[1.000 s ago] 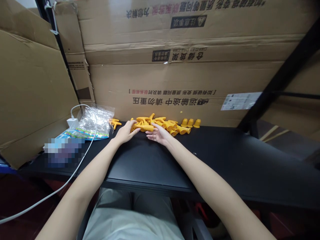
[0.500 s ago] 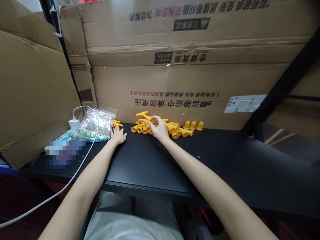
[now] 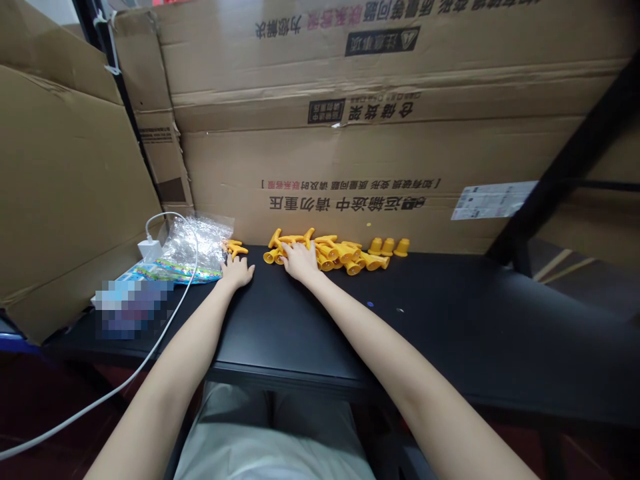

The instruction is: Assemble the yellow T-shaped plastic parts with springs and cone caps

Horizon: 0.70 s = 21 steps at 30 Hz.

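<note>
Yellow plastic pieces with T-shaped handles and flared cup ends (image 3: 345,252) lie in a long heap against the cardboard. My right hand (image 3: 300,261) rests over the heap's left part, fingers apart and touching the pieces; some are hidden beneath it. A T-handle (image 3: 309,235) sticks up just beyond these fingertips. To the left, my left hand (image 3: 237,271) lies flat on the black tabletop (image 3: 285,327) with its fingers spread. Just past its fingertips are a few yellow T-handled pieces (image 3: 237,249), beside a clear plastic bag (image 3: 195,240).
Three yellow cups (image 3: 388,247) stand right of the heap. A white charger plug (image 3: 149,250) has a white cable (image 3: 170,327) running across the table's left side. Tall cardboard (image 3: 300,153) closes off the back. A small blue disc (image 3: 370,304) lies on the tabletop.
My right hand has lowered slightly leftward onto the heap and let go of the yellow T-handled piece it was holding. My left hand has stayed in place.
</note>
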Tool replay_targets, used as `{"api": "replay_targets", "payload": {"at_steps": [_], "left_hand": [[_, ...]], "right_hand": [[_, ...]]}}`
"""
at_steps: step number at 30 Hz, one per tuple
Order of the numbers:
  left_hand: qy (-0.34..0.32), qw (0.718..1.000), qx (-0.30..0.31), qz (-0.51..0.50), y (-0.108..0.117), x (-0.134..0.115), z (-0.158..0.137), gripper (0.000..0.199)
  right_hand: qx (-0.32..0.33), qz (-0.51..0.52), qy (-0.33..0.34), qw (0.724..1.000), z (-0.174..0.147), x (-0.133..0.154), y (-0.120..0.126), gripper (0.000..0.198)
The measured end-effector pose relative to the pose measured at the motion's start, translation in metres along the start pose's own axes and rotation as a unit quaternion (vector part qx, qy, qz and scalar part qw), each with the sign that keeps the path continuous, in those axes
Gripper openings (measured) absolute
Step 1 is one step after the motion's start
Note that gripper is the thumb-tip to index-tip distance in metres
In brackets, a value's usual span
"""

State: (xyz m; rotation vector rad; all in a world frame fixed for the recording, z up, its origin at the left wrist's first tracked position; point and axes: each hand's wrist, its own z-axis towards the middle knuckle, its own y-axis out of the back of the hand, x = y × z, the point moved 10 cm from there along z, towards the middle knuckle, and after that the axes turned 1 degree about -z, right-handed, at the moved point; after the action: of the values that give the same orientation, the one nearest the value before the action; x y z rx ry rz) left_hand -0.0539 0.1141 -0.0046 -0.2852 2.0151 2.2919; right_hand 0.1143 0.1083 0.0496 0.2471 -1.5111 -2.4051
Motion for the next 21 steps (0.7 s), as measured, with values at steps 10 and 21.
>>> {"api": "replay_targets", "payload": {"at_steps": [10, 21], "left_hand": [[0.003, 0.999, -0.041, -0.007, 0.011, 0.001, 0.0, 0.041], [-0.018, 0.998, -0.06, -0.013, 0.015, -0.003, 0.0, 0.035]], "right_hand": [[-0.016, 0.006, 0.03, 0.999, 0.005, 0.006, 0.002, 0.036], [-0.038, 0.064, -0.043, 0.996, 0.017, 0.016, 0.005, 0.029]]}}
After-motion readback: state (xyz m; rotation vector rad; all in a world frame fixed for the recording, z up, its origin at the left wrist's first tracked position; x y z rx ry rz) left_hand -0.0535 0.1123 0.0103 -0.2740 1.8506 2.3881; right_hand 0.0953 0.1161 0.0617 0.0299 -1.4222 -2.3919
